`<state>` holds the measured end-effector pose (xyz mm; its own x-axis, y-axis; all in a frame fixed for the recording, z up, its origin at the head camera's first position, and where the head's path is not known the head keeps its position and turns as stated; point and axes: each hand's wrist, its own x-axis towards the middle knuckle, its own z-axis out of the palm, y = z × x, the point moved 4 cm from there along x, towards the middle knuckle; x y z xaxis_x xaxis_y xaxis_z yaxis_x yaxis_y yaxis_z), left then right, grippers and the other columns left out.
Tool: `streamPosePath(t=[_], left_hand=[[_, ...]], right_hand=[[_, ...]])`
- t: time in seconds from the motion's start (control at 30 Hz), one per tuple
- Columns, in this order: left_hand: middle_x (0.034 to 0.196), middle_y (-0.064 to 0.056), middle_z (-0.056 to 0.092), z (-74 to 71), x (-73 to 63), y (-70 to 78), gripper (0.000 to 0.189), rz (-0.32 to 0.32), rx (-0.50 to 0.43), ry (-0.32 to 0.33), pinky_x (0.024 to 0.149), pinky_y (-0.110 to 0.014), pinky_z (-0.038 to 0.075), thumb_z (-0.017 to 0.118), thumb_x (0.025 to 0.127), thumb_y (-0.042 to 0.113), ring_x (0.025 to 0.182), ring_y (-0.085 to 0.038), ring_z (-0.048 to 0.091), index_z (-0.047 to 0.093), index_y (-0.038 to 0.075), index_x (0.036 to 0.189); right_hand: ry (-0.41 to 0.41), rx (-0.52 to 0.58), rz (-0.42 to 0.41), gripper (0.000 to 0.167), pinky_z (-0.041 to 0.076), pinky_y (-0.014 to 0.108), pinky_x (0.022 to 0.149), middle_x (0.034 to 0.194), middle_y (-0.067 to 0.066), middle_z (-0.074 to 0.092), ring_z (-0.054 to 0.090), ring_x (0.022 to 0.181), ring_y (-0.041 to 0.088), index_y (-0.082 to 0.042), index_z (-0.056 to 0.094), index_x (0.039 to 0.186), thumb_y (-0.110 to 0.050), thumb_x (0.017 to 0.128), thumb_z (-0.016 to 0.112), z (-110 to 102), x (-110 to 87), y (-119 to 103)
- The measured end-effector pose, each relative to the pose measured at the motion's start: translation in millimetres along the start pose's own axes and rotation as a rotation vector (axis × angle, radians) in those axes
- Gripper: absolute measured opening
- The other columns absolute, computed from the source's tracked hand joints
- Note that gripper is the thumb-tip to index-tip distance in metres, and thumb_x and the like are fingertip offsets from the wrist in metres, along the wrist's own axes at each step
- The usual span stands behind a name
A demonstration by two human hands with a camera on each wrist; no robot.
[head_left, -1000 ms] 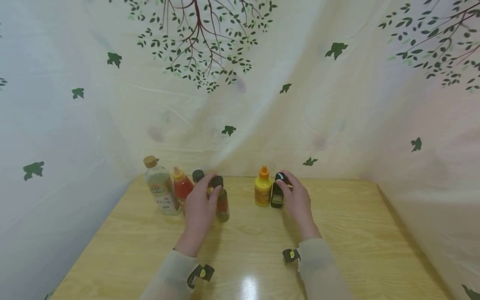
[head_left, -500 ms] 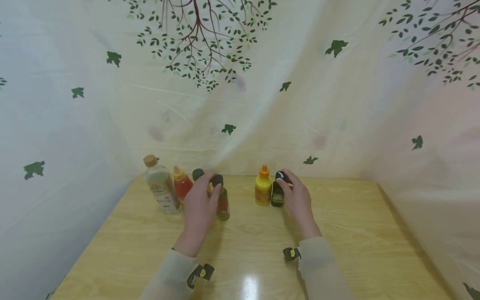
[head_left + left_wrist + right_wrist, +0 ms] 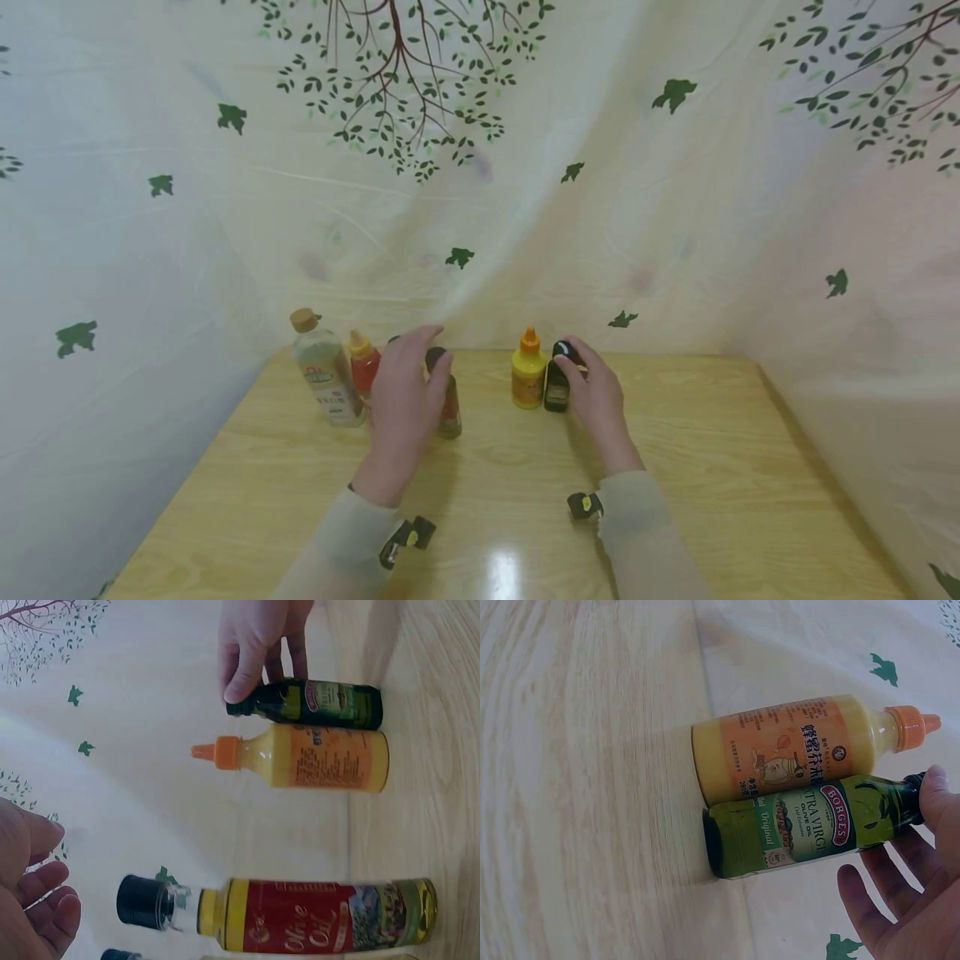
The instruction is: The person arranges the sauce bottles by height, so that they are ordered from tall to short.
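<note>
My left hand (image 3: 405, 392) hovers with straight fingers just left of a red-labelled olive oil bottle (image 3: 450, 407), not touching it. In the left wrist view the left hand (image 3: 30, 900) lies apart from that bottle's (image 3: 315, 915) black cap. My right hand (image 3: 596, 396) pinches the top of a dark green olive oil bottle (image 3: 556, 390), thumb on the cap. The dark bottle (image 3: 802, 825) stands upright on the table against a yellow squeeze bottle (image 3: 795, 746) with an orange tip. The yellow bottle (image 3: 528, 379) is on its left.
A clear bottle with a tan cap (image 3: 324, 375) and a red sauce bottle (image 3: 364, 371) stand at the back left of the wooden table (image 3: 712, 467). A leaf-printed curtain (image 3: 525, 208) closes the back and both sides.
My left hand has let go of the red-labelled bottle's cap and risen with its fingers spread. The right hand stays on the dark green bottle.
</note>
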<state>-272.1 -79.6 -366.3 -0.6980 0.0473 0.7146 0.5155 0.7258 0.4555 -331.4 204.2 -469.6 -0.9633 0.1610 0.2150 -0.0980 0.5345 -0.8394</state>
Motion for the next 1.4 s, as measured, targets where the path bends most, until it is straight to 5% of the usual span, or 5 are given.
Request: streamPosePath(t=[0.2,0.5,1.07,1.4], left_hand=[[0.136,-0.017,0.073,12.6,7.1,17.7,0.037,0.072,-0.043,0.021,0.107,-0.054,0.056,0.081,0.102,0.011,0.129,-0.038,0.066,0.071,0.002,0.137],[0.130,-0.014,0.072,47.5,15.6,38.5,0.041,0.113,-0.044,-0.071,0.102,-0.050,0.058,0.081,0.103,0.016,0.123,-0.036,0.066,0.068,0.002,0.140],[0.138,-0.009,0.068,110.5,27.4,29.1,0.047,-0.118,-0.030,-0.286,0.103,-0.047,0.059,0.076,0.108,0.029,0.125,-0.031,0.065,0.063,0.008,0.149],[0.139,-0.010,0.068,130.7,29.0,20.4,0.049,-0.192,-0.009,-0.323,0.103,-0.046,0.059,0.077,0.107,0.031,0.124,-0.030,0.066,0.064,0.009,0.149]], right_hand=[[-0.007,0.003,0.008,0.047,0.050,0.066,0.111,0.150,0.020,0.065,0.067,0.128,0.045,-0.021,0.057,0.160,-0.040,0.117,0.057,-0.3,0.5,-3.1],[-0.015,0.000,0.021,0.045,0.048,0.067,0.114,0.151,0.020,0.064,0.067,0.130,0.046,-0.022,0.058,0.159,-0.038,0.117,0.057,0.8,2.6,1.9],[0.003,0.010,-0.003,0.043,0.052,0.065,0.108,0.144,0.019,0.069,0.071,0.123,0.045,-0.025,0.062,0.155,-0.041,0.115,0.059,-0.2,3.2,1.7],[-0.001,0.008,-0.002,0.041,0.053,0.066,0.106,0.143,0.020,0.069,0.071,0.123,0.045,-0.025,0.062,0.154,-0.038,0.115,0.061,-1.5,0.8,0.6]])
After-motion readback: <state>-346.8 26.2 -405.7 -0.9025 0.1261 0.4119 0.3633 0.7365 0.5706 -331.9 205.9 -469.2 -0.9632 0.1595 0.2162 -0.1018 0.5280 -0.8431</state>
